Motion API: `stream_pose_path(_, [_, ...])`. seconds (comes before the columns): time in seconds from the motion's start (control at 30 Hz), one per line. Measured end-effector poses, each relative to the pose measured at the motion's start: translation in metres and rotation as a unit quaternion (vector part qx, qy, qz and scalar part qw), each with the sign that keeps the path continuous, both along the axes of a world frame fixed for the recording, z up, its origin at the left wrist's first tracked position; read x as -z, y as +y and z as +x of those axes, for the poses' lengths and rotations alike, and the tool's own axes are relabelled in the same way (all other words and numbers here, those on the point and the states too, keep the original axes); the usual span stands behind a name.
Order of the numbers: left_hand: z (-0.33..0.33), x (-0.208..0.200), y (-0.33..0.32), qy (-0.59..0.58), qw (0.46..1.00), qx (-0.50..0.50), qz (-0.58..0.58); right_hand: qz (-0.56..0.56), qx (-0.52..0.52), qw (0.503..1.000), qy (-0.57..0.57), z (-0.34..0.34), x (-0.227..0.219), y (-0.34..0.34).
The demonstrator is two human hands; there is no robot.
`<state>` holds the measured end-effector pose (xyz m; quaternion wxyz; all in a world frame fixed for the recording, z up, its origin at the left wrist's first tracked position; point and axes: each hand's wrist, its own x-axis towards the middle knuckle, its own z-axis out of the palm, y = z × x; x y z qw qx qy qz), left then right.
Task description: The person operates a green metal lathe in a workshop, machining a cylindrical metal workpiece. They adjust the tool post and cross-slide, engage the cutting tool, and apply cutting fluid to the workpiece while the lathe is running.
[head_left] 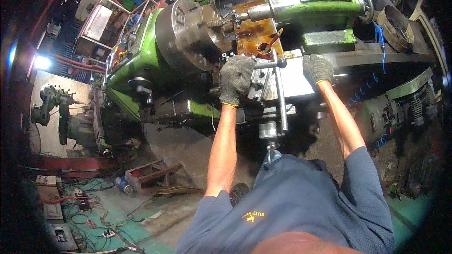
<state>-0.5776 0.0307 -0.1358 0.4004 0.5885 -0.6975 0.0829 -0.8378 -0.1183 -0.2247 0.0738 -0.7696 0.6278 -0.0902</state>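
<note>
My left hand [237,77], in a grey knit glove, is closed at the tool post of a green lathe [329,14]. What lies under its fingers is hidden. Beside it a lever with a black ball knob [281,63] points right. My right hand [318,69], gloved alike, curls at the right edge of a white sheet [296,80]; a thin rod seems to run left from its fingers, but its grip is hidden. Left of my hands, the big chuck [183,33] looks smeared by motion. A small red-rimmed pot [264,48] with a brush [278,35] stands beyond the lever.
The tailstock handwheel [365,4] is at the far right, near a round metal pan [395,28]. A long bar [281,99] slopes toward me from the carriage. Cables [94,211] and a blue can [124,185] lie on the floor at left.
</note>
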Motion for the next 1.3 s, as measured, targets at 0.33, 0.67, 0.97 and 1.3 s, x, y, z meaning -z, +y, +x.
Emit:
stream_pose_path(0.33, [0.002,0.004,0.003,-0.001,1.000,-0.003,-0.003,-0.023,-0.010,1.000,-0.017,0.002,-0.005,0.008])
stream_pose_path(0.67, [0.006,0.002,0.000,0.022,1.000,0.010,0.019,0.096,-0.046,0.994,-0.008,-0.003,-0.018,-0.005])
stream_pose_path(0.97, [0.001,0.000,0.003,0.047,0.998,-0.007,0.047,-0.164,0.114,0.958,-0.206,-0.156,-0.028,-0.134])
stream_pose_path(1.3, [0.005,-0.004,0.002,0.062,0.996,-0.004,0.063,-0.140,0.195,0.959,-0.149,-0.266,-0.073,-0.344])
